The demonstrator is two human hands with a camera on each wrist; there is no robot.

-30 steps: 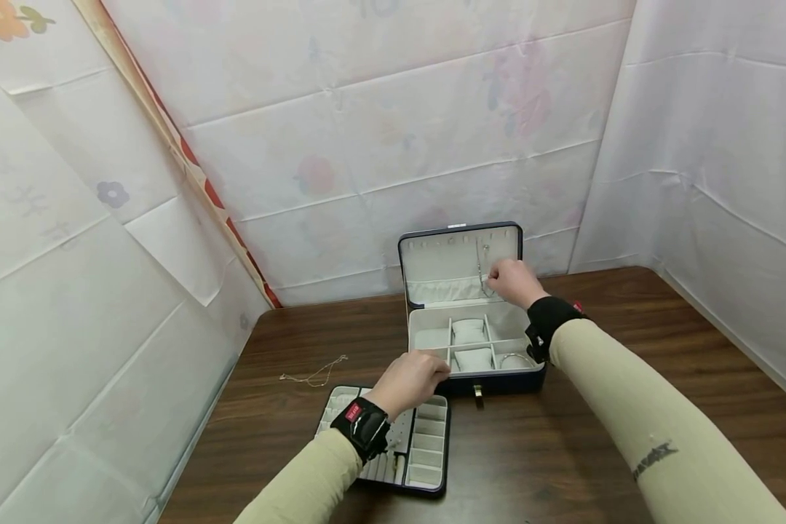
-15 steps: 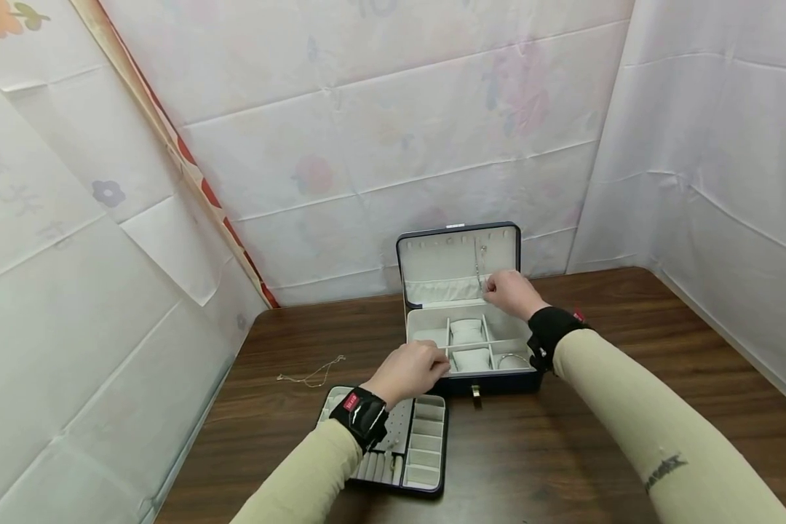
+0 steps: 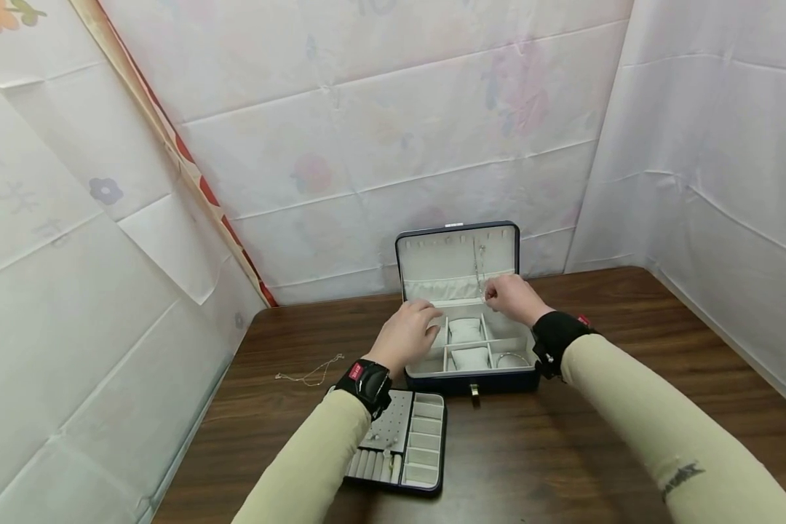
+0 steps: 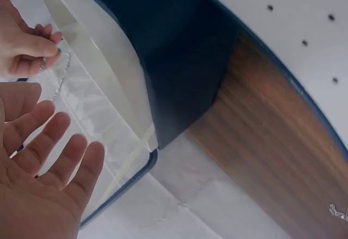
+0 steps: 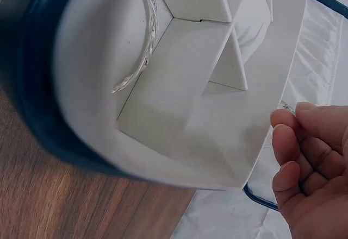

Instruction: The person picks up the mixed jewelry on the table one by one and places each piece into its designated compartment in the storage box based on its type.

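Note:
A dark blue jewellery box (image 3: 498, 382) stands open in the middle of the table, lid upright. A thin silver chain (image 3: 478, 263) hangs down the lid's white lining. My right hand (image 3: 493, 295) pinches the chain's lower end just above the lid pocket; the left wrist view shows that pinch on the chain (image 4: 64, 68). My left hand (image 3: 427, 314) hovers over the box's left compartments, holding nothing, its fingers (image 4: 65, 152) straight and spread. In the right wrist view my right hand (image 5: 288, 141) curls beside the box rim, a bit of chain (image 5: 286, 106) at the fingertips.
A silver bracelet (image 3: 511, 358) lies in the box's front right compartment, also the bracelet (image 5: 142, 54) up close. A removed insert tray (image 3: 426, 451) sits on the wood table (image 3: 563, 437) in front of the box. A gold necklace (image 3: 311, 375) lies loose at the left. Draped sheets wall in the table.
My left hand has left the box's front left corner and moved up over its left compartments toward the lid. My right hand has dropped slightly, still on the chain.

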